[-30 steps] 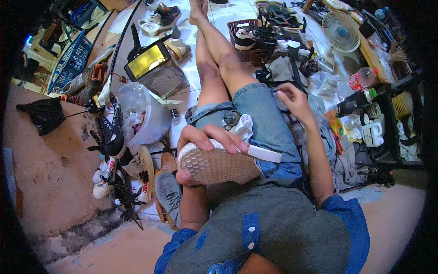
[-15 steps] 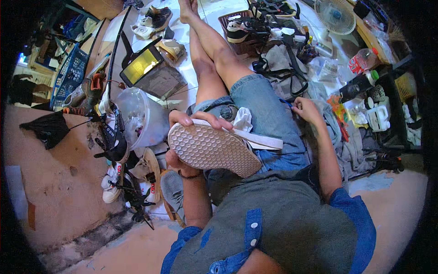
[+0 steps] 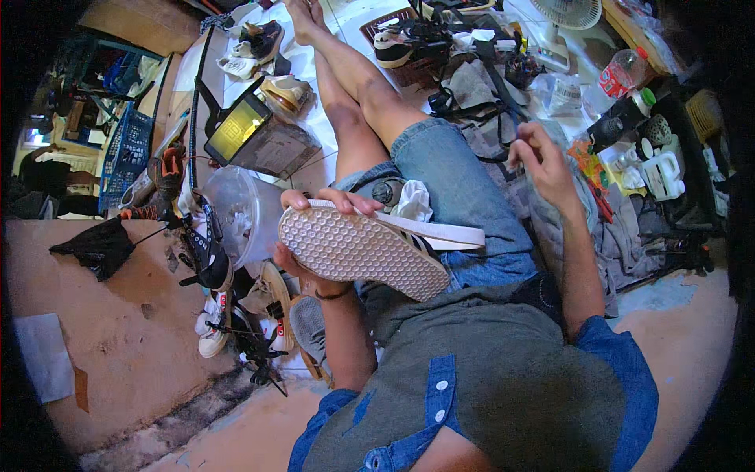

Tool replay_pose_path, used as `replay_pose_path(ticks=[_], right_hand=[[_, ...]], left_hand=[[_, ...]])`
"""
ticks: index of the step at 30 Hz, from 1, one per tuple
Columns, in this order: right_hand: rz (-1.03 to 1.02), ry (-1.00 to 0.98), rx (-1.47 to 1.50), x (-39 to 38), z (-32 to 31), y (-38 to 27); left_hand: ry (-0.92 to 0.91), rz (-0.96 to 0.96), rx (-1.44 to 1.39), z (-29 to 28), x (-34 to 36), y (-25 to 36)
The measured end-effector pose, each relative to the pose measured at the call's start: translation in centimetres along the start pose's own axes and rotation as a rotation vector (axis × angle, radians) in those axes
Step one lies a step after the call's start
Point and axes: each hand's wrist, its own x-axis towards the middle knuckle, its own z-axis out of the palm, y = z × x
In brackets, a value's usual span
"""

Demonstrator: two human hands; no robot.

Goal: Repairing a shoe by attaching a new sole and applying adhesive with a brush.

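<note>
My left hand (image 3: 344,201) grips a shoe (image 3: 354,248) turned so that its pale, honeycomb-patterned sole faces up. Fingers wrap over the far edge of the toe end, and the thumb presses on the near side. A white band (image 3: 452,235) juts out to the right from behind the shoe, above a dark striped part. Raised to the right of my thigh, my right hand (image 3: 548,167) has its fingers bent in toward the thumb; whatever they may hold is too small to see. On my lap, behind the shoe, lie a crumpled white cloth or paper (image 3: 414,200) and a round dark object (image 3: 383,193).
Left of my legs stand a clear plastic tub (image 3: 244,208) and a grey box with a yellow panel (image 3: 263,134). Several shoes (image 3: 212,326) crowd my left side. At the right are grey cloths (image 3: 605,256), a white jug (image 3: 663,175), a bottle (image 3: 624,75) and a fan (image 3: 568,9).
My right hand has lifted from beside my thigh, up and to the right. The shoe in my left hand has shifted slightly left. The whole view has turned a little.
</note>
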Motion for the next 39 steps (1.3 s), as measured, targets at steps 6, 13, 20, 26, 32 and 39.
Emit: replay_pose_path(ticks=[6,13,20,26,32,39], right_hand=[[0.069,-0.171,0.566,-1.2,3.4,-7.1],[0.319,0.018,1.075,-0.5,7.3,-10.0],[0.277,-0.049,0.991,-0.3,7.1,-10.8],[0.215,-0.062,0.979,0.4,8.0,-11.2],[0.143,-0.063,1.006,0.5,8.4,-12.0],[0.005,-0.105,0.87,3.5,10.7,-12.2]], left_hand=[[0.053,-0.006,-0.063,-1.9,-0.5,-0.2],[0.094,-0.012,-0.126,-3.5,-0.7,-0.2],[0.219,-0.137,-0.225,-5.8,0.7,-1.6],[0.321,-0.283,-0.174,-9.6,3.3,-3.8],[0.241,-0.313,-0.017,-8.8,3.5,-3.3],[0.128,-0.162,0.673,-5.6,5.1,-0.9]])
